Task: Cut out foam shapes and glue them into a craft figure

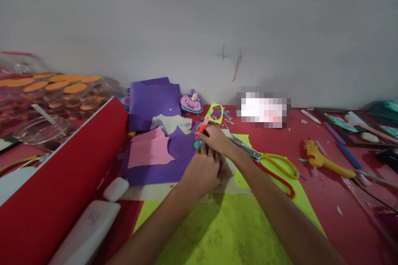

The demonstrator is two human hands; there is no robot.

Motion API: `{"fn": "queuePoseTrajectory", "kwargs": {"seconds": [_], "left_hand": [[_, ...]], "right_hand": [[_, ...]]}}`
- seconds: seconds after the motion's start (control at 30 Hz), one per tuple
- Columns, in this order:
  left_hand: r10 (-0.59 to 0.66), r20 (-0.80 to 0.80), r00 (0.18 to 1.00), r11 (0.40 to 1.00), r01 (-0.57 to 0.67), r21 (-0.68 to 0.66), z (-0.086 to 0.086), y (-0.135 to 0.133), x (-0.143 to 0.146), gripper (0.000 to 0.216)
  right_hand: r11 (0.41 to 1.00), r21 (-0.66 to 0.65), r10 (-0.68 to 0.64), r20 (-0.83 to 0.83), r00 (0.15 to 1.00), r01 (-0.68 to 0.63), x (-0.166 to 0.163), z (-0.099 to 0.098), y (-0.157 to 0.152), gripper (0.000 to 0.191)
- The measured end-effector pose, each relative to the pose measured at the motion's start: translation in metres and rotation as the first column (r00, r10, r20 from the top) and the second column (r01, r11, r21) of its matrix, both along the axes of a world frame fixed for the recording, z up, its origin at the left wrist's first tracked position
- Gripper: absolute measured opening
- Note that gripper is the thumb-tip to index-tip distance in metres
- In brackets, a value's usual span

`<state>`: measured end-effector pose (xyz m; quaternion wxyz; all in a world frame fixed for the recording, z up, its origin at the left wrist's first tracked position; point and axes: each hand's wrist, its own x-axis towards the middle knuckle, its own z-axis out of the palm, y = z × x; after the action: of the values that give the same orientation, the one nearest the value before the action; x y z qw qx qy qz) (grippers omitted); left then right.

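Note:
My right hand (215, 137) is closed around an orange pen (202, 127), its lower end down at a small teal cut-out (197, 144). Bent fingers of my left hand (205, 169) press on the near edge of that cut-out, which lies on a purple foam sheet (183, 161). Part of the cut-out is hidden under both hands. A torn-edged pink sheet (151, 151) rests on the purple one, to the left. Scissors (264, 159) with yellow and red handles lie open beside my right forearm.
Yellow-green sheets (214, 227) spread beneath my forearms. A yellow glue gun (326, 160) with a cord lies at right. Along the left runs a red panel (71, 165), with a white case (90, 227) beside it. A grey partition (186, 29) stands behind; a pink layered cut-out (191, 103) leans there.

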<state>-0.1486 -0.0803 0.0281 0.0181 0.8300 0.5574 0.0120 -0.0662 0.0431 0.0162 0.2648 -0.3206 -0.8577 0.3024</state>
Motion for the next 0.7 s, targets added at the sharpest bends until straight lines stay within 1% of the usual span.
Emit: {"fn": "queuePoseTrajectory", "kwargs": {"seconds": [0.37, 0.53, 0.7], "left_hand": [[-0.007, -0.013, 1.000, 1.000, 0.007, -0.001, 0.0020, 0.0000, -0.0002, 0.067], [-0.010, -0.019, 1.000, 1.000, 0.011, 0.015, -0.0004, -0.0007, -0.0002, 0.063], [-0.025, -0.060, 0.998, 0.999, 0.026, 0.019, -0.0019, -0.0005, -0.0002, 0.058]], "right_hand": [[1.000, 0.002, 0.015, 0.021, 1.000, -0.015, -0.0021, 0.0030, -0.0018, 0.025], [0.998, -0.041, 0.047, -0.001, 0.999, -0.047, -0.0039, -0.0034, -0.0022, 0.028], [0.996, -0.034, 0.082, 0.007, 0.997, -0.082, -0.0063, -0.0066, -0.0040, 0.030]]}}
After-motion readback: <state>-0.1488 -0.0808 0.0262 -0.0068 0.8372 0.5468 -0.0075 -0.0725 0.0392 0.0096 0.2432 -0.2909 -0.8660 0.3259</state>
